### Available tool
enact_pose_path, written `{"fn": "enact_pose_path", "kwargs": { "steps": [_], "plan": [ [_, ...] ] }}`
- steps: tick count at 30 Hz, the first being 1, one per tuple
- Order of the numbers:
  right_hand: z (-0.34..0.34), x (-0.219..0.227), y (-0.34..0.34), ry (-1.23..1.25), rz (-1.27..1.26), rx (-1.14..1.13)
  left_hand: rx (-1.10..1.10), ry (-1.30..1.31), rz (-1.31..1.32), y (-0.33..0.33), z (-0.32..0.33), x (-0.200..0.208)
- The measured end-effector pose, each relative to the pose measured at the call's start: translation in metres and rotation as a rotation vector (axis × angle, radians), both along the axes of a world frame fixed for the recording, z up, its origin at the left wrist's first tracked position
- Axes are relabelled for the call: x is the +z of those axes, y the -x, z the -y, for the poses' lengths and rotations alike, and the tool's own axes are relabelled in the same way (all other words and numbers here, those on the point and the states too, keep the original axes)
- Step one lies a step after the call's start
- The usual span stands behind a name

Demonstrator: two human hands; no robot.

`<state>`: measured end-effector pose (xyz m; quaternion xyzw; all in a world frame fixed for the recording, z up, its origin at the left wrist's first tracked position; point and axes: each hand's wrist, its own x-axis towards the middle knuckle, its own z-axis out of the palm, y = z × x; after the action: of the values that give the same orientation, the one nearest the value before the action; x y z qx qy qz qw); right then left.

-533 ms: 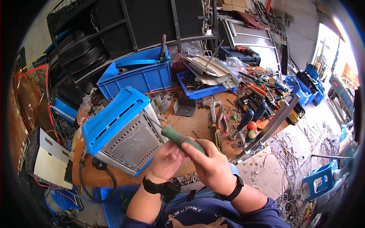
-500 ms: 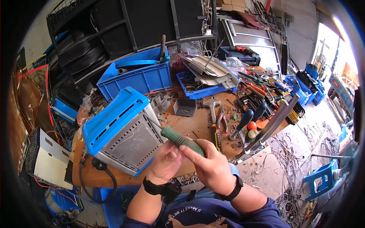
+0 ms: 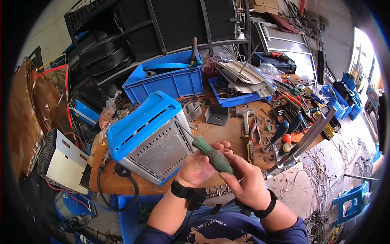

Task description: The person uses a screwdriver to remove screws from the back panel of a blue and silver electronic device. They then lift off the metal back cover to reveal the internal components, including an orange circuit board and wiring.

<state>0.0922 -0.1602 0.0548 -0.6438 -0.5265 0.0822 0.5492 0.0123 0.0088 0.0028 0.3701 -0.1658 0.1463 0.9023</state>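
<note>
Cluttered workshop, outer parts lost in the dark fisheye rim. Brown wooden surface [image 3: 227, 134], front edge partly blocked from view. Near the left edge, blue-framed metal case [image 3: 158, 150], inside mostly hidden. Along the back edge, blue crate [image 3: 166, 85], contents partly behind its wall. Above the front edge, right hand [image 3: 248, 184], fingers clamped on the butt end of a green-handled screwdriver [image 3: 218, 159]; left hand [image 3: 194, 171], fingers curved behind the handle and partly covered, cannot tell whether gripping. Shaft slanting toward the case, tip hard to make out.
</note>
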Motion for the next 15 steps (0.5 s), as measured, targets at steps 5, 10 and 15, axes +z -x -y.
{"fn": "enact_pose_path", "kwargs": {
  "steps": [5, 10, 15],
  "plan": [
    [-0.006, -0.002, 0.0, -0.125, 0.358, -0.167, 0.033, -0.05, -0.121, 0.002, 0.007, 0.015],
    [-0.01, -0.003, -0.001, -0.255, 0.646, -0.16, 0.197, -0.011, -0.12, 0.008, 0.015, -0.012],
    [-0.003, 0.005, 0.003, -0.28, 0.282, -0.082, 0.173, -0.002, -0.118, 0.012, 0.014, -0.004]
  ]
}}
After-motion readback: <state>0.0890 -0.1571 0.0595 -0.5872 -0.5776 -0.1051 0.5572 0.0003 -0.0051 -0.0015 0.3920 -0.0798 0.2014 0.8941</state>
